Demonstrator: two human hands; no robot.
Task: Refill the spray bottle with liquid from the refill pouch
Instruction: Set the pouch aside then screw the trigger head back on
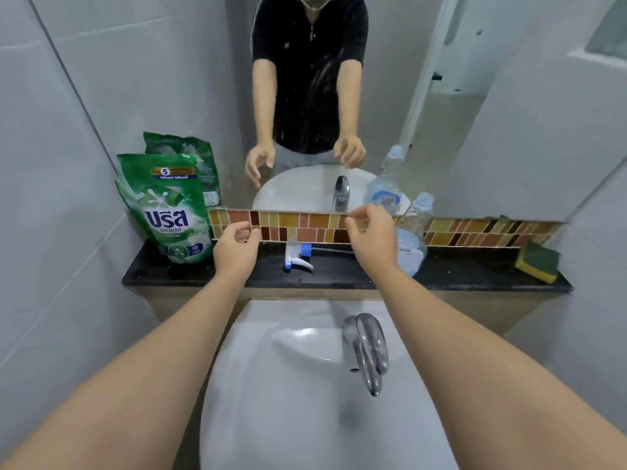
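Head view: both hands empty above the shelf (203, 278), left hand (237, 247) loosely curled, right hand (371, 237) fingers apart. Refill pouch (169, 208) upright at shelf's left end; bottle (412, 232) right, spray head (298, 257) lying between. Risk judged: right hand toppling the uncapped bottle.

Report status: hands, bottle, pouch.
Left hand and right hand empty, open. Clear plastic bottle uncapped; white-blue spray head lying on ledge. Green refill pouch upright, untouched.

bottle (412, 232) partly hidden behind right hand (373, 237)
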